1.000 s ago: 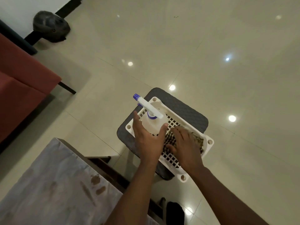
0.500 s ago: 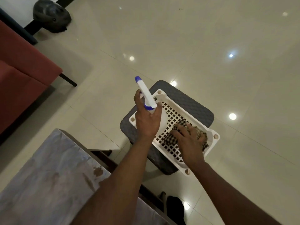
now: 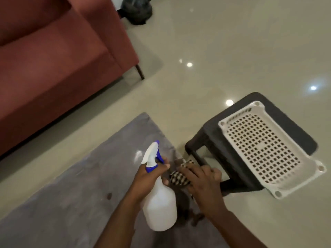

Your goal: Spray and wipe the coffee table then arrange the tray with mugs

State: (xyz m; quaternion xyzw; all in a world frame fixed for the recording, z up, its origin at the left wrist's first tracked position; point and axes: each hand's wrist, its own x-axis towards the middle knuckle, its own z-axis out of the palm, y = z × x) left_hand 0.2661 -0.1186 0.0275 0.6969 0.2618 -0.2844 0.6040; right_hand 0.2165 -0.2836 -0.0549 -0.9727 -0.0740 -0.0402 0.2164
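grey coffee table (image 3: 75, 194) lower left, stains near its right edge. white perforated tray (image 3: 268, 149) off on a dark stool (image 3: 206, 145). spray bottle (image 3: 159, 203) over the table, gripped at the neck by left hand (image 3: 148, 179). checkered cloth (image 3: 179, 178) by the table's right edge, right hand (image 3: 202, 181) fingers curled over it.

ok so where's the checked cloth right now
In the head view, the checked cloth sits under the right hand at the coffee table's near-right edge, between the spray bottle and the dark stool.
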